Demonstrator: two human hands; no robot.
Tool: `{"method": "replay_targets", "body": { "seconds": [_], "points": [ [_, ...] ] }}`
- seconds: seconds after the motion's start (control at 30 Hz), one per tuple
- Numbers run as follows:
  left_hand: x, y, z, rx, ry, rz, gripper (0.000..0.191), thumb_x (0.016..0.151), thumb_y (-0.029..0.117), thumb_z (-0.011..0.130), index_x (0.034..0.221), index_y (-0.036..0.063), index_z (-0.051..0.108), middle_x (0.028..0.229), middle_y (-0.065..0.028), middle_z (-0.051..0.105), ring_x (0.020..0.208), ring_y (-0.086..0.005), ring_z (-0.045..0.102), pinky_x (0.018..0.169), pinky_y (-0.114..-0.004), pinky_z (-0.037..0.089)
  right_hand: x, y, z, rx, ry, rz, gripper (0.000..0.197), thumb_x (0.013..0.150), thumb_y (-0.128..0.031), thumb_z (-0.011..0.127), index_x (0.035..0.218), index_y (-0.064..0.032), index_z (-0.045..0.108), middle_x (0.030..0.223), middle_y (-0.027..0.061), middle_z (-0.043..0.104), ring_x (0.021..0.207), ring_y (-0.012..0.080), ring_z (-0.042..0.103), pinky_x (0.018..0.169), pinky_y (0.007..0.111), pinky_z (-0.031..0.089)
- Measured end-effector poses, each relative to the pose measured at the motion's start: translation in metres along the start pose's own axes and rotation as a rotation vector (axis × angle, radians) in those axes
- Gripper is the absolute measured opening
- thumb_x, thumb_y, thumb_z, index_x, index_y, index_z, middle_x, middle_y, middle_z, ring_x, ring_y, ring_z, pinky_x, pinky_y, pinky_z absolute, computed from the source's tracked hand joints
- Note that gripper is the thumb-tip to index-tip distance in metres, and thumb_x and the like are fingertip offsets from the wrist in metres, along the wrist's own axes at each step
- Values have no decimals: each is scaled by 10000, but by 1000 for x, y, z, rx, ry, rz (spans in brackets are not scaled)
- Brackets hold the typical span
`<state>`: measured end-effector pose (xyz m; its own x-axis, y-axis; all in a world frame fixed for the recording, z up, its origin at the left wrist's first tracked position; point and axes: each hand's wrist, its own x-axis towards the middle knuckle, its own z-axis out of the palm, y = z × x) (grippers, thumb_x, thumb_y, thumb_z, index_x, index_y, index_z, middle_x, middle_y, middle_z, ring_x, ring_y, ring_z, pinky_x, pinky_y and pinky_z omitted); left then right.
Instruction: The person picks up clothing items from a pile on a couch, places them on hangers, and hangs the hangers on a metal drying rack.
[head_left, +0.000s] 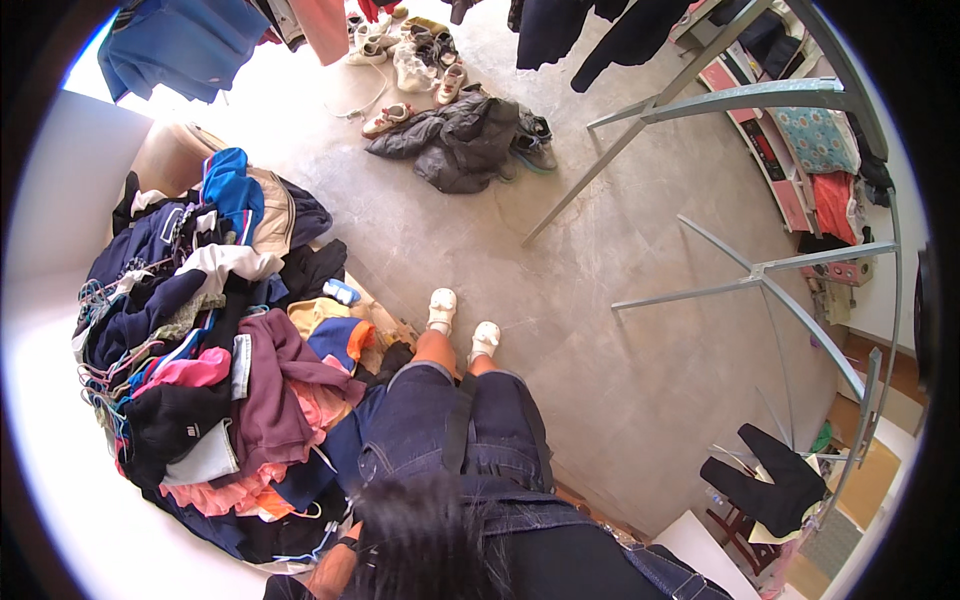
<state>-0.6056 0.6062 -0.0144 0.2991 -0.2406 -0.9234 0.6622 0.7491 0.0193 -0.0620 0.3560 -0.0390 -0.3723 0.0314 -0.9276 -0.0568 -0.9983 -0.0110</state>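
Note:
Only a sliver of my left hand shows past a dark wristband, at the lower edge of a large heap of clothes; hair hides the rest, so its grip cannot be seen. Close to it lie a blue hanger and dark clothing. My right hand is out of view. The heap to my left holds a maroon sweatshirt, a black garment, a pink garment, a blue jacket and many garments on hangers.
A grey metal rack frame stands on the right, with black trousers low on it. Ahead, a dark puffer jacket lies on the floor among shoes. Clothes hang at the top, including a blue shirt. Pink shelving stands far right.

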Motion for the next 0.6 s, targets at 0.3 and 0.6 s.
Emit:
{"method": "replay_targets", "body": {
  "seconds": [0.3,0.6],
  "points": [
    [-40,-20,67,210,-129,-54,215,987,241,606,1080,59,674,903,-95,706,786,-264,680,709,-449,556,-20,-77,-6,-622,332,134,522,996,-447,642,1292,-27,732,1248,280,748,1173,369,724,978,479,545],
    [-70,-8,77,399,-194,-95,264,986,281,599,1071,50,695,898,-111,736,764,-272,708,672,-462,564,43,82,-79,86,39,528,539,1078,-486,543,1428,-76,546,1225,158,739,1064,277,739,919,438,597]
  ]
}}
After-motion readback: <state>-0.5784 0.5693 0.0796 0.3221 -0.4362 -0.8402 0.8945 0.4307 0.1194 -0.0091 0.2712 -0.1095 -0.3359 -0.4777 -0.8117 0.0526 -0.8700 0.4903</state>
